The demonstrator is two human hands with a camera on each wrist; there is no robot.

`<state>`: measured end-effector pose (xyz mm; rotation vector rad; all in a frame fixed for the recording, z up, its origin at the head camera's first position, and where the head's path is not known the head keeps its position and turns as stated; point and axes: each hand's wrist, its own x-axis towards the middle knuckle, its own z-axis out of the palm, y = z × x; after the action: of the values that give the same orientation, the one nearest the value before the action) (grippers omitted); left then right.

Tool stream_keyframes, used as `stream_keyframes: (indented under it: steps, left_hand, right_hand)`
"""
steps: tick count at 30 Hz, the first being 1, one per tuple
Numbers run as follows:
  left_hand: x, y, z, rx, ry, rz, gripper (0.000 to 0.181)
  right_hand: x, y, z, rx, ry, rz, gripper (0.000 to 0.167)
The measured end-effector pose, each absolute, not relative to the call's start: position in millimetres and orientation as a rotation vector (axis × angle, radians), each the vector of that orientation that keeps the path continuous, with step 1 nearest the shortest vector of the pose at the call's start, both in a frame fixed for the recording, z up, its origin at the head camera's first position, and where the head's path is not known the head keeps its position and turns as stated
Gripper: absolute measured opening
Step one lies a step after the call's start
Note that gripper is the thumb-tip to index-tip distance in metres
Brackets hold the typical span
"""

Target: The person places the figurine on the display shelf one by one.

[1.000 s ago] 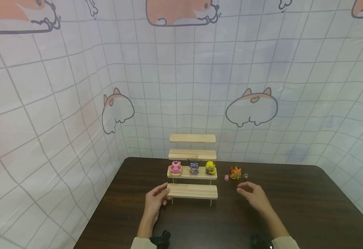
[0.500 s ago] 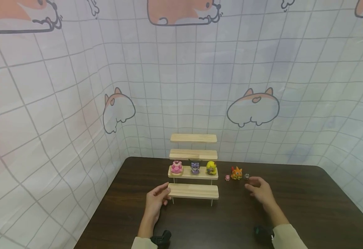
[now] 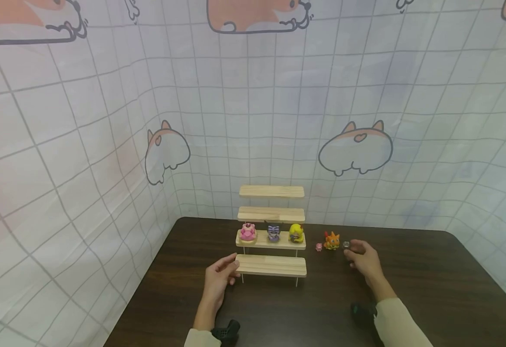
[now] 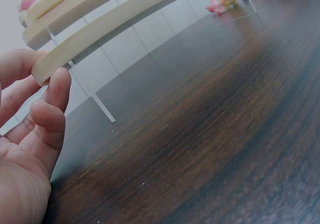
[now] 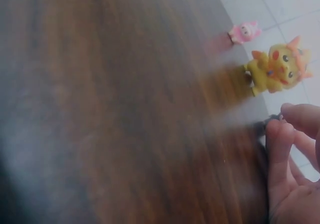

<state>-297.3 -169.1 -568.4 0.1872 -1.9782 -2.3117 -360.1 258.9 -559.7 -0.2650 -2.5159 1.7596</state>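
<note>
My left hand (image 3: 218,280) pinches the flat, pale wooden bottom shelf (image 3: 271,265). My right hand (image 3: 366,262) pinches a tiny grey figurine (image 3: 346,244) beside an orange-and-yellow, pointy-eared figurine (image 3: 332,241).

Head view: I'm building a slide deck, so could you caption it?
Left hand holds the lowest wooden shelf; right hand pinches a tiny grey figurine.

right grip (image 5: 299,191) pinches small dark item (image 5: 273,118) | yellow-orange figurine (image 5: 280,69) near | pink figurine (image 5: 246,32) farther | brown tabletop (image 5: 125,108)
</note>
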Motion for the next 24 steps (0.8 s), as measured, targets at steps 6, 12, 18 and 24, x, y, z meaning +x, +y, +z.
stream_keyframes:
  steps: [6,12,18,24]
  left_hand:
    - [-298,-168,-567,0.195,-1.975,-2.312,0.042]
    - [-298,-168,-567,0.197,-1.977,-2.319,0.042]
    - [-298,-168,-567,0.193,-1.973,-2.33,0.041]
    - [-298,-169,-567,0.191,-1.978,-2.319,0.041]
  right_hand:
    - [-366,257,-561,-0.272,-2.505,1.755,0.049]
    - [-370,257,-561,-0.29,-2.506,1.742,0.045]
    - [-372,257,-559,-0.322,-2.516,1.721,0.041]
    - [-371,255,-559,-0.322,-2.515,1.71,0.037]
